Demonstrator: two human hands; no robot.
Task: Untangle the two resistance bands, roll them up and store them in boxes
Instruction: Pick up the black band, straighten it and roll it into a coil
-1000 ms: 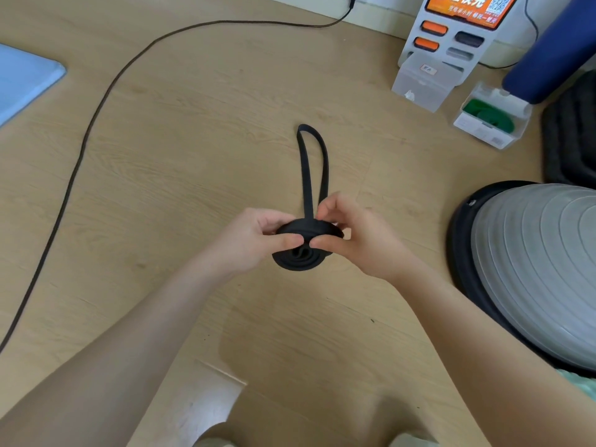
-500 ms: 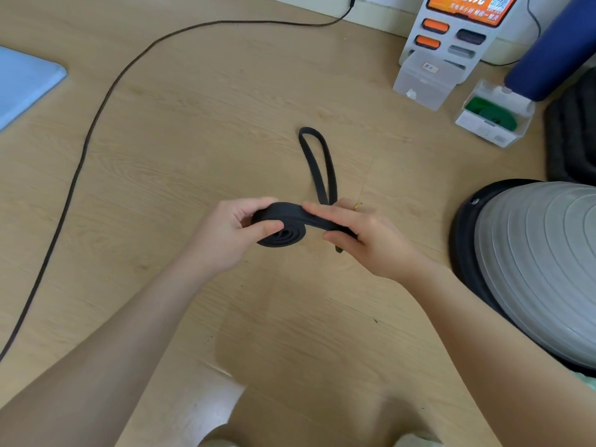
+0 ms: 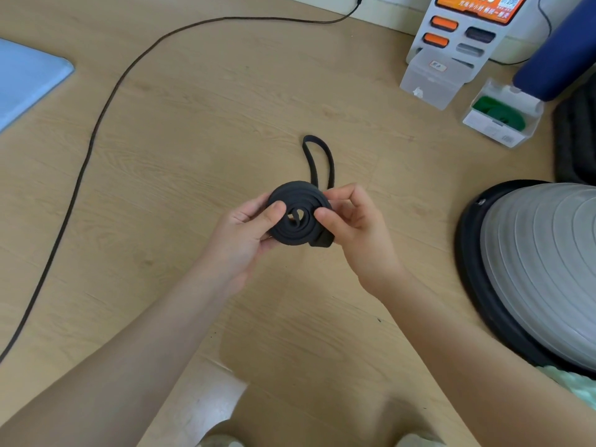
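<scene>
We pinch the coiled black band (image 3: 298, 217) between our left hand (image 3: 246, 233) and right hand (image 3: 354, 230), its loose loop trailing beyond them.

Both hands pinch a coiled black resistance band (image 3: 298, 217): left hand (image 3: 246, 235) at nine o'clock, right hand (image 3: 356, 229) at three. Its loose loop trails toward twelve on the wooden floor (image 3: 193, 130).

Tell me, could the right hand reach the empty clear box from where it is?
Probably not yet: the right hand grips the black band together with the left hand. Bare floor lies between it and the empty clear box, so nothing blocks the way.
</scene>
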